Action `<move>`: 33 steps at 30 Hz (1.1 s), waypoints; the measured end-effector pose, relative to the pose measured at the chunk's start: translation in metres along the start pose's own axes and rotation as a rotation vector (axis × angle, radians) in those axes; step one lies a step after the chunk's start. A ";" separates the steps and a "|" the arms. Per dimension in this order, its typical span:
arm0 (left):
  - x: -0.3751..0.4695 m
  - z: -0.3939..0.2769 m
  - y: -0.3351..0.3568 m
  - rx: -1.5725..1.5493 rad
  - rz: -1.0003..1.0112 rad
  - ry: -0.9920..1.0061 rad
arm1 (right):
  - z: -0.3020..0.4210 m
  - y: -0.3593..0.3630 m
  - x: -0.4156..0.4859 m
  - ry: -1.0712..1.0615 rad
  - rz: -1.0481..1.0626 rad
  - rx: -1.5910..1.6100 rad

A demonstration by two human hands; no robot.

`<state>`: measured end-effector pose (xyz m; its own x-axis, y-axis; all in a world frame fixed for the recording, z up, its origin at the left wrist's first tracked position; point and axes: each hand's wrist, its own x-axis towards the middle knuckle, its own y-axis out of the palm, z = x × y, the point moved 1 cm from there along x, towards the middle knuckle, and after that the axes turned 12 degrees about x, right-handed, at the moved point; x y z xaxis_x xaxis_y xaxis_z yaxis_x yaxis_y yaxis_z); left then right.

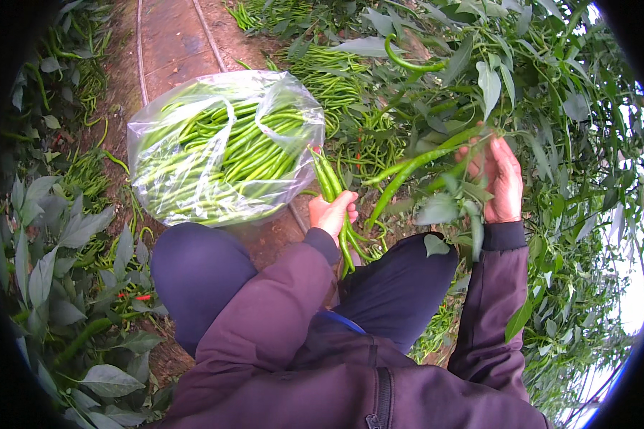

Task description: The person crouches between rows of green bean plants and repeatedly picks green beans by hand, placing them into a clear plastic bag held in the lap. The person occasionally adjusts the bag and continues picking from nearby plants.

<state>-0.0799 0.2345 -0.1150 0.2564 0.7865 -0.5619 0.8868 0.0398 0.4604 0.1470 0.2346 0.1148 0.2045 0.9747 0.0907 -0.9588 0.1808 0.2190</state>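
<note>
My left hand (330, 214) is closed around a small bunch of long green chili peppers (326, 174), their ends sticking out above and below the fist. To the right, my right hand (496, 179) is raised among the leaves of a pepper plant (488, 88). Its fingers are at the stems of hanging green peppers (408, 174); leaves and blur hide whether they grip. Left of my left hand sits a clear plastic bag (225, 110) packed with green chili peppers (263, 155), its handles lying over them.
Two rails or pipes (206, 32) run along the soil path (172, 43) beyond the bag. Loose green peppers (327, 75) lie heaped beside the plants at the upper right. Leafy plants (43, 263) crowd the left side, with a red pepper (142, 297) among them. My bent knees (198, 268) flank my left hand.
</note>
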 end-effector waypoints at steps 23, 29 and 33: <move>-0.037 -0.141 0.085 0.327 0.662 0.429 | 0.014 0.018 -0.015 -0.027 -0.122 0.156; -0.036 -0.153 0.093 0.440 0.734 0.384 | 0.013 0.020 -0.014 -0.093 -0.147 0.197; -0.035 -0.143 0.091 0.346 0.751 0.338 | 0.011 0.021 -0.011 -0.033 -0.041 0.324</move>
<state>-0.0629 0.2989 0.0448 0.7379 0.6721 0.0617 0.6110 -0.7040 0.3619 0.1271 0.2261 0.1289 0.2531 0.9616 0.1059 -0.8382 0.1633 0.5204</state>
